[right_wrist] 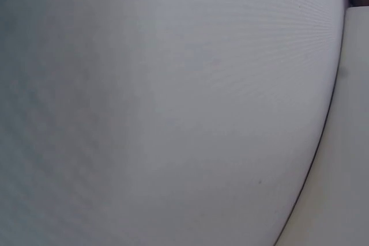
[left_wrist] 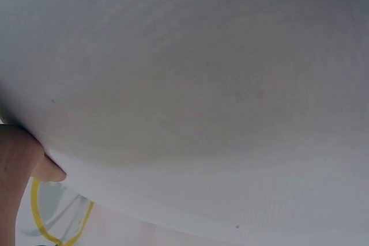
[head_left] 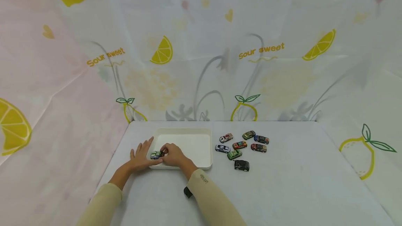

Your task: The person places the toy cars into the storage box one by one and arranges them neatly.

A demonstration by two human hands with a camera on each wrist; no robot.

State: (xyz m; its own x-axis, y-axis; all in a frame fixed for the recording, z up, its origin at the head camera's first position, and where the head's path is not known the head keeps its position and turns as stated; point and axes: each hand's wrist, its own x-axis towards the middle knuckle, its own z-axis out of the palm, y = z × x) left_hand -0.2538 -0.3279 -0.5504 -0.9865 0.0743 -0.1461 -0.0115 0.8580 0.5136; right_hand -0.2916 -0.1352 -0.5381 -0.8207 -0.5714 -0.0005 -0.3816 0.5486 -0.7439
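A shallow white tray (head_left: 194,145) lies on the left part of the table in the head view. In its front left corner sit small toy cars, one of them green, white and blue (head_left: 155,155). My right hand (head_left: 173,155) reaches in over the front rim and pinches a toy car (head_left: 162,153) with dark and red parts, mostly hidden by the fingers. Spread out with straight fingers, my left hand (head_left: 140,158) lies along the tray's left rim, its thumb by the front rim. Each wrist view catches only a sliver of hand at its edge.
Right of the tray, several toy cars are grouped loosely, among them a red one (head_left: 240,144), a green one (head_left: 234,154) and a black one (head_left: 242,165) nearest the front. A lemon-print cloth (head_left: 201,79) hangs behind the white table (head_left: 282,184).
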